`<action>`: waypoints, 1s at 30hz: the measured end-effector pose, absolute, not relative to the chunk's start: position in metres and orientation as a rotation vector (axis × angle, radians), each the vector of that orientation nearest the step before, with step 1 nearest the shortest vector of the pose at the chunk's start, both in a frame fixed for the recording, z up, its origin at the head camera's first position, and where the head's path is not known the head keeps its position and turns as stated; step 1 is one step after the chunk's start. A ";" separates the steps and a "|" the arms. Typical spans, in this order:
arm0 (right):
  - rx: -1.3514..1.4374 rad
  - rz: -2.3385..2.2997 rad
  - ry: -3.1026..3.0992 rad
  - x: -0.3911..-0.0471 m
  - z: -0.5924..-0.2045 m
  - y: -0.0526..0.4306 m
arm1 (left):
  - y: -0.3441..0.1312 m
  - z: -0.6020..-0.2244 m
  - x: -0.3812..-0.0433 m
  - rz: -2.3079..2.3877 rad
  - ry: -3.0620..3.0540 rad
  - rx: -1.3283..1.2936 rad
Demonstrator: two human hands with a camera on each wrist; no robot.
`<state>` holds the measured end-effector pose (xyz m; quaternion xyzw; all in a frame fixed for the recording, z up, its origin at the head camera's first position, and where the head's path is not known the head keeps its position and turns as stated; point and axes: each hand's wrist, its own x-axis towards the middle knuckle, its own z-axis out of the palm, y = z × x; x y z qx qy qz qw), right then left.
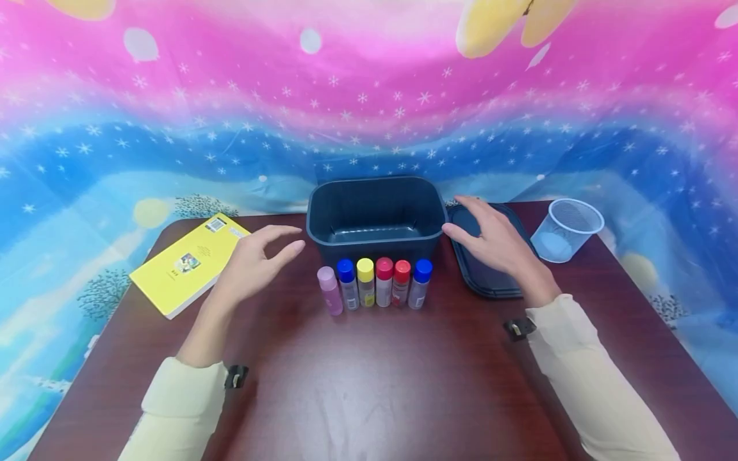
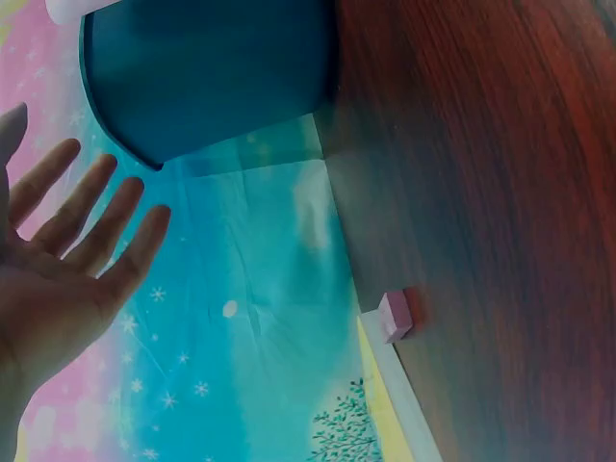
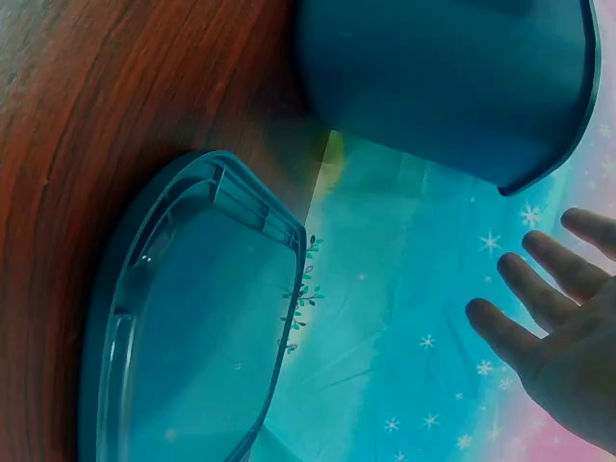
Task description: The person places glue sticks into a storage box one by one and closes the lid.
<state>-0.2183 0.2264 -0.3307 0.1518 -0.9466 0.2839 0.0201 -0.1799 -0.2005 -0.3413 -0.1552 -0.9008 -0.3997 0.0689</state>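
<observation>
Across the lower half of the frame, a brown counter (image 1: 346, 397). At centre on it, a dark open bin (image 1: 375, 205), with inner walls and floor showing. At left, a yellow book (image 1: 184, 262); right of centre, a dark lid (image 1: 490, 280) lying flat; farther right, a mesh cup (image 1: 562, 234). Between book and bin, a spread left grip (image 1: 250, 266) holding nothing; over the lid, an equally spread right grip (image 1: 496, 237), thumb just beside the bin's rim, contact impossible to tell. Just below the bin, six small capped bottles (image 1: 384, 289) in a row.

A yellow book (image 1: 190, 266) lies left and a mesh cup (image 1: 560, 235) sits right, before a snowflake-printed cloth (image 1: 254, 77).
</observation>
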 end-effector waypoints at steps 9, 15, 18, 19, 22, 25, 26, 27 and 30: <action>0.479 0.946 -2.892 -0.223 -0.335 0.224 | -0.201 -0.345 -0.175 -1.478 -2.677 -0.571; 0.533 1.054 -2.844 -0.228 -0.338 0.224 | -0.201 -0.351 -0.171 -1.615 -2.692 -0.643; 0.566 1.116 -2.809 -0.229 -0.340 0.223 | -0.200 -0.354 -0.170 -1.703 -2.676 -0.682; 0.571 1.131 -2.803 -0.230 -0.341 0.222 | -0.199 -0.355 -0.169 -1.719 -2.676 -0.689; 0.571 1.145 -2.802 -0.231 -0.343 0.222 | -0.197 -0.356 -0.169 -1.747 -2.687 -0.703; 0.560 1.153 -2.807 -0.231 -0.343 0.222 | -0.195 -0.357 -0.169 -1.737 -2.710 -0.700; 0.557 1.155 -2.809 -0.231 -0.343 0.222 | -0.195 -0.357 -0.169 -1.733 -2.717 -0.702; 0.555 1.159 -2.812 -0.231 -0.343 0.222 | -0.194 -0.358 -0.169 -1.736 -2.720 -0.705; 0.562 1.134 -2.845 -0.230 -0.341 0.221 | -0.193 -0.359 -0.170 -1.740 -2.733 -0.725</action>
